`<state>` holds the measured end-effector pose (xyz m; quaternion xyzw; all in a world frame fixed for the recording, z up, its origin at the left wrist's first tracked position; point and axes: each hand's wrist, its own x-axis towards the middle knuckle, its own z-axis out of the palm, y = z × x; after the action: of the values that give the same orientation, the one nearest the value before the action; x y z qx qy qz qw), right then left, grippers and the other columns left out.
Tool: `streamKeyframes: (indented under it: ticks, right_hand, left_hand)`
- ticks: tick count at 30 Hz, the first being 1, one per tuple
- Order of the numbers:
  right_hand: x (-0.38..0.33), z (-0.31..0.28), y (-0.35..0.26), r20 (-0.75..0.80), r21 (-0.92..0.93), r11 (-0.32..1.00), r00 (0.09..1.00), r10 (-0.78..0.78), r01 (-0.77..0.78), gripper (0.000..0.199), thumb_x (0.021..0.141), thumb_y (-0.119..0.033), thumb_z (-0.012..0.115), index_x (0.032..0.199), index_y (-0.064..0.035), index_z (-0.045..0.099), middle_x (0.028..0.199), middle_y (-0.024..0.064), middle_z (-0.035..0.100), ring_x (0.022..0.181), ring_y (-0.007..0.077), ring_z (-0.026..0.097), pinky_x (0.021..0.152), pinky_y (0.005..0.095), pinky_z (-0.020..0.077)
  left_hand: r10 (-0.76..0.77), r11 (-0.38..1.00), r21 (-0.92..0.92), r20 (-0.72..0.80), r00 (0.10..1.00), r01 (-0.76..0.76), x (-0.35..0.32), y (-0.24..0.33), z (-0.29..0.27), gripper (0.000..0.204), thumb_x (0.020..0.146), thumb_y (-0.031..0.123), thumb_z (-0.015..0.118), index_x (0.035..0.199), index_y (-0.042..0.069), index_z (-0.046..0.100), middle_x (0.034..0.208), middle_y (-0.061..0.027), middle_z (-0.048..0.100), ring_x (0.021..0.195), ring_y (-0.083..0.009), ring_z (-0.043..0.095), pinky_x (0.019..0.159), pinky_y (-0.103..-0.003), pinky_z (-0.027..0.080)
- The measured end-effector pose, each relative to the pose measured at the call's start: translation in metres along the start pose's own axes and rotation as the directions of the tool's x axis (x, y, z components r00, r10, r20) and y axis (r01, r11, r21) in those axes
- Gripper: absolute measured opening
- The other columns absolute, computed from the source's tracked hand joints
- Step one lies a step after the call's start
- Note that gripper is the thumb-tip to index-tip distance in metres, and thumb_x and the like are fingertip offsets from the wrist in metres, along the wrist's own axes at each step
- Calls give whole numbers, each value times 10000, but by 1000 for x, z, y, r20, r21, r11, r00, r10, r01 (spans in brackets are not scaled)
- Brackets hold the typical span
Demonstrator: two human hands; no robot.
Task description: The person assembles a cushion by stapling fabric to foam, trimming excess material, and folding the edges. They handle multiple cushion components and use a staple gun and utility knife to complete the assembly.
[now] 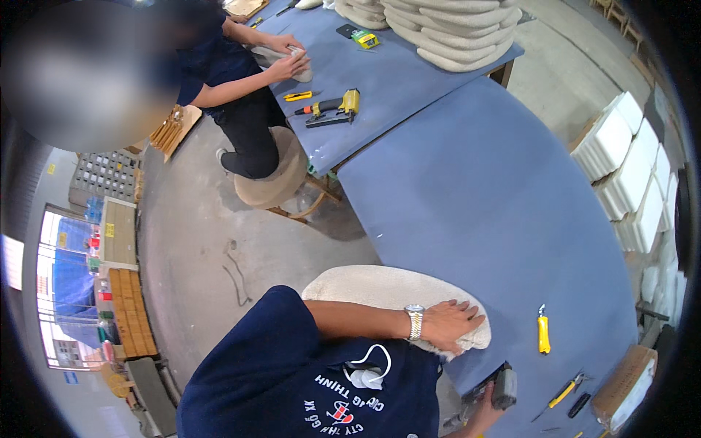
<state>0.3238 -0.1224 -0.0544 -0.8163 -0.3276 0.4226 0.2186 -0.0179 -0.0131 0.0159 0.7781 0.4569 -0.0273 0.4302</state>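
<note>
A cream fabric-covered cushion pad (365, 285) lies across the front of the blue table, against my body. My left hand (449, 325), with a watch at the wrist, rests flat on its right end, fingers spread. Lower right, my right hand (483, 412) grips a dark grey tool that looks like a staple gun (504, 387), held beside the table's near edge. Part of that tool is hidden by the hand. To the right on the table lie a yellow-handled cutter (543, 334) and yellow-handled pliers (564, 393).
A co-worker's hands (290, 61) hold a pale piece at the far table (409, 95). A yellow-black staple gun (332, 108) and a yellow knife (298, 95) lie there, near stacked cushions (460, 33). A cardboard box (624, 387) stands near right; a stool (270, 182) stands left.
</note>
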Motion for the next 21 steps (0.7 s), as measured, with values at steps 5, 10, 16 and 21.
streamKeyframes:
  ticks: [5, 10, 16, 21]
  right_hand:
    - [82, 14, 46, -324, -67, 866, 811, -488, 495, 562, 865, -77, 759, 1371, 53, 553, 1347, 216, 574, 1262, 362, 545, 1083, 431, 417]
    - [115, 33, 45, -234, -321, 844, 827, -511, 430, 466, 984, -204, 678, 1376, 19, 562, 1314, 180, 616, 1172, 265, 598, 1019, 372, 479]
    - [36, 120, -94, 465, 369, 922, 836, -291, 115, 529, 1090, -410, 464, 1380, 18, 578, 1377, 159, 595, 1204, 259, 598, 1004, 396, 495]
    - [32, 151, -104, 408, 688, 720, 776, -480, 84, 619, 1106, -484, 342, 1281, 39, 622, 1525, 202, 487, 1342, 313, 512, 1098, 449, 423]
  left_hand:
    - [35, 927, -370, -78, 996, -61, -1, -67, -11, 866, 961, 585, 615, 1551, 1, 369, 1515, -295, 468, 1388, -420, 488, 1158, -488, 397]
    - [-498, 861, -225, -196, 844, 456, -119, -193, -31, 880, 939, 666, 584, 1510, 10, 446, 1439, -275, 560, 1311, -405, 568, 1082, -459, 477]
    - [-788, 318, -588, 272, 552, 744, -208, -229, 41, 876, 917, 729, 556, 1449, 33, 564, 1397, -198, 620, 1284, -324, 588, 1107, -416, 432]
    - [-827, 416, -573, 86, 556, 707, -197, -238, 86, 877, 911, 732, 556, 1368, -13, 631, 1417, -231, 603, 1317, -351, 568, 1121, -413, 419]
